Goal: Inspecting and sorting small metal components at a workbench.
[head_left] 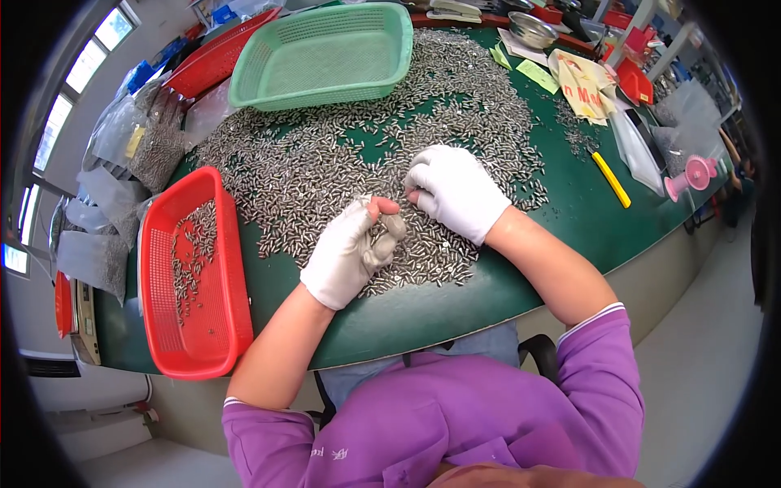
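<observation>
Many small silvery metal pins [317, 175] lie loosely spread over the green table [382, 325]. My left hand [350, 246], in a white glove with bare fingertips showing, is curled closed above the near part of the spread. Whatever its bent fingers hold is hidden. To its right, my right hand [455, 191], gloved too, has its fingers bent and drawn together low over the pins. Its fingertips are mostly covered, so anything between them cannot be made out. The two hands are close but apart.
A red basket [242, 305] with some pins inside stands at the left. A green basket [325, 96] sits behind the pins. Filled plastic bags [91, 260] line the left side. On the right lie a yellow-handled cutter [610, 179] and a pink spool-like object [691, 177].
</observation>
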Demonstrator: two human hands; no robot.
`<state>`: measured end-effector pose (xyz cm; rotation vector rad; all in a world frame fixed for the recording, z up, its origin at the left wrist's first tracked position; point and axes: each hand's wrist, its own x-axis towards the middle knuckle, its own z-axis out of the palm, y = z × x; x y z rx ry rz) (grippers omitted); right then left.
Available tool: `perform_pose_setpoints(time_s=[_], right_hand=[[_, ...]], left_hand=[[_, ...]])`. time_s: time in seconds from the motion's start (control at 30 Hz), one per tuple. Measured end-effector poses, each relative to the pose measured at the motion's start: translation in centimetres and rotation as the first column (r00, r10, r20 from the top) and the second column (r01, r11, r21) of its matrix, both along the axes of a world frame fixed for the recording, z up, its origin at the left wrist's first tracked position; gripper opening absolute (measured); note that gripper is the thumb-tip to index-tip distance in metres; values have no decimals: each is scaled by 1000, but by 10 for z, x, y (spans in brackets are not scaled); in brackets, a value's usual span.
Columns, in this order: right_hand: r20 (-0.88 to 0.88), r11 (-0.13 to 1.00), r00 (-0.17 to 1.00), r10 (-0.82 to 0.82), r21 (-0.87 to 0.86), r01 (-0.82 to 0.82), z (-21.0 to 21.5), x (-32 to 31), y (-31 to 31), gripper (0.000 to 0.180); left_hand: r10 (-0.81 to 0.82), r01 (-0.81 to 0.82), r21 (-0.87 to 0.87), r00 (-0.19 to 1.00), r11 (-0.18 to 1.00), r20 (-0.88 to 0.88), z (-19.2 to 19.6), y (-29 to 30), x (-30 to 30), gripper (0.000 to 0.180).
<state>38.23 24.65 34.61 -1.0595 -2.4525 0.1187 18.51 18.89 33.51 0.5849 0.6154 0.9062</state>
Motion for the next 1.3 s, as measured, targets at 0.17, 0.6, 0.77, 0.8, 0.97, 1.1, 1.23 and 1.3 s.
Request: perform_pose_setpoints(time_s=[0.17,0.6,0.77,0.8,0.97,1.1,1.23,1.3], right_hand=[[-454,966,882,128,-145,-215,9,-4,-7,14],[-140,993,984,108,-26,-112,-7,-1,-1,16],[-98,995,991,93,-36,-97,0,-2,-1,12],[-118,996,990,82,-30,-86,2,-2,-2,11],[-427,995,898,103,44,-92,12,-6,-7,12],[-338,957,899,280,174,-233,23,-7,-8,20],[-244,902,900,361,337,-270,23,-9,-10,23],[-235,891,895,379,353,-284,20,-9,-9,24]], left_hand=[[-73,73,27,997,997,-4,1,0,0,19],[-41,42,23,998,999,-41,5,-1,3,18],[-28,27,-3,999,1000,-38,3,0,1,20],[-36,36,1,999,999,-9,4,1,1,20],[35,-35,-15,999,999,-25,5,-2,4,19],[-42,42,6,999,999,-5,7,-1,3,16],[-40,44,56,996,997,-77,5,-2,3,14],[-31,38,73,994,997,-104,5,-2,4,13]])
